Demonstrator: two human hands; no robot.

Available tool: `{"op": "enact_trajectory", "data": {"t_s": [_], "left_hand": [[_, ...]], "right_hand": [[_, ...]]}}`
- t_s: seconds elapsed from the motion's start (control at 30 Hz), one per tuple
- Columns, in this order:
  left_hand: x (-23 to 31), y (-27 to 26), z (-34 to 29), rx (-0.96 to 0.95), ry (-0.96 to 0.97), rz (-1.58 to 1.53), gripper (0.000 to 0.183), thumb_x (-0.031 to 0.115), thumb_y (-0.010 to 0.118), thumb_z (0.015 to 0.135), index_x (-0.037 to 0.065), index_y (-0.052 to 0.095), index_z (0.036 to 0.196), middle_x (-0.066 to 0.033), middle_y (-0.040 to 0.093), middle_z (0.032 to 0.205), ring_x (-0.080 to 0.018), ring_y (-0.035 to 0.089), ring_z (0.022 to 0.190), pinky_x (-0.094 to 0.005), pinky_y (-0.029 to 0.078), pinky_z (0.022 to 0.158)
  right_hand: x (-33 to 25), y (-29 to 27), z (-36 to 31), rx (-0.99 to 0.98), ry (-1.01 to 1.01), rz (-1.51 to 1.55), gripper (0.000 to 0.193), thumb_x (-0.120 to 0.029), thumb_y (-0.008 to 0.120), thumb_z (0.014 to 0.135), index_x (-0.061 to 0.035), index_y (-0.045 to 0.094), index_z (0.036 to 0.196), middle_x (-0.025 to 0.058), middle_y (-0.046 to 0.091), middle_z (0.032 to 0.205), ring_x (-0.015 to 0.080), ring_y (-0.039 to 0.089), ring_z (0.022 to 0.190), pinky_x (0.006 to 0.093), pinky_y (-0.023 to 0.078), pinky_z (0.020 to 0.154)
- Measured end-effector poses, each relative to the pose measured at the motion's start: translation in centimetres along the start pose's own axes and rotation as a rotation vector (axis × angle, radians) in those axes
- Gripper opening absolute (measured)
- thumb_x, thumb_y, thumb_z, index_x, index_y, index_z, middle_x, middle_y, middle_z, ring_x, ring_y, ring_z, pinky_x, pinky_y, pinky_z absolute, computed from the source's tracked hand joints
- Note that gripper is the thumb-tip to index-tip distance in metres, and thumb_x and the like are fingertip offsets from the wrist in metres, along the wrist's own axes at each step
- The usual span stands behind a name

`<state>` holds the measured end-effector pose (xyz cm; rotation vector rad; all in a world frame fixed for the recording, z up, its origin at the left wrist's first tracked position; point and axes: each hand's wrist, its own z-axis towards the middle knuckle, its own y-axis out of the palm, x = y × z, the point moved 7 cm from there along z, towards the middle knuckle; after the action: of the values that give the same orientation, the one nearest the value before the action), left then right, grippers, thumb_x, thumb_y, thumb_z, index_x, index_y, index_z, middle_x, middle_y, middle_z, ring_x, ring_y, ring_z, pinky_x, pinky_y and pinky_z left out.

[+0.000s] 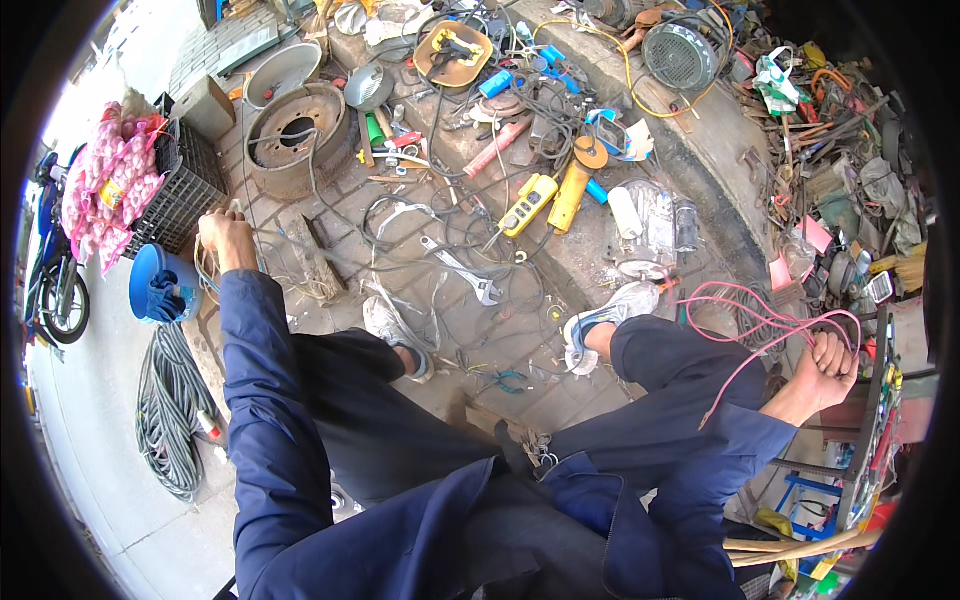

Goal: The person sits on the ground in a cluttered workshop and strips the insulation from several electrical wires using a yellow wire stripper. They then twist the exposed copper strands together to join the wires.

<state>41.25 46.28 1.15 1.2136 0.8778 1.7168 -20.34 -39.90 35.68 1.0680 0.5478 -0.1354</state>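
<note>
Near the paving's [465, 332] left edge, the left hand [228, 240] curls nearly closed beside a blue bucket [143, 285], its grip impossible to tell; an adjustable wrench [456, 266] lies mid-paving; toward the right edge, the right hand [825, 370] closes firmly around a looped pink cable [806, 329], one end dangling free.

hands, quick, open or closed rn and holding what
Left hand: looks curled; whether fully closed or holding something cannot be told.
Right hand: closed, holding looped pink wire.
</note>
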Motion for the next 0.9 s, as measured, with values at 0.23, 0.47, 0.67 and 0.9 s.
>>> {"op": "enact_trajectory", "data": {"t_s": [0.23, 0.47, 0.67, 0.9], "left_hand": [[-7.2, 10.7, -2.1, 0.655, -0.093, 0.133, 0.017, 0.021, 0.046, 0.093, 0.016, 0.049, 0.077, 0.0030, 0.037, 0.058, -0.0153, 0.031, 0.047, -0.0327, 0.023, 0.045], [-11.8, 20.6, -4.3, 0.580, -0.275, 0.156, 0.024, 0.018, 0.036, 0.102, 0.015, 0.041, 0.078, 0.0049, 0.028, 0.053, -0.0110, 0.024, 0.043, -0.0296, 0.020, 0.043], [-11.7, 21.1, -4.6, 0.583, -0.316, 0.094, 0.027, 0.016, 0.035, 0.101, 0.015, 0.037, 0.075, 0.0047, 0.028, 0.054, -0.0112, 0.024, 0.044, -0.0293, 0.021, 0.044], [-13.6, 24.1, -5.9, 0.504, -0.421, 0.038, 0.027, 0.013, 0.036, 0.099, 0.015, 0.037, 0.072, 0.0049, 0.029, 0.055, -0.0106, 0.025, 0.046, -0.0281, 0.023, 0.046]], "right_hand": [[10.0, 9.4, -3.6, -0.284, 0.561, -0.117, 0.042, -0.022, 0.048, 0.103, -0.0135, 0.037, 0.063, -0.0042, 0.024, 0.052, 0.0102, 0.020, 0.046, 0.0279, 0.019, 0.044], [22.6, 12.4, -14.3, -0.542, 0.860, -0.743, 0.036, -0.021, 0.057, 0.100, -0.0088, 0.050, 0.067, -0.0066, 0.037, 0.053, 0.0052, 0.027, 0.043, 0.0266, 0.019, 0.042], [29.3, 2.6, -20.4, -0.506, 1.127, -1.157, 0.028, -0.025, 0.064, 0.096, -0.0041, 0.065, 0.077, -0.0049, 0.053, 0.061, 0.0040, 0.044, 0.056, 0.0257, 0.035, 0.051], [31.4, -0.8, -27.2, -1.674, 0.289, -1.778, 0.042, -0.034, 0.067, 0.085, -0.0006, 0.065, 0.110, 0.0223, 0.068, 0.099, 0.0384, 0.066, 0.096, 0.0444, 0.051, 0.084]]}}
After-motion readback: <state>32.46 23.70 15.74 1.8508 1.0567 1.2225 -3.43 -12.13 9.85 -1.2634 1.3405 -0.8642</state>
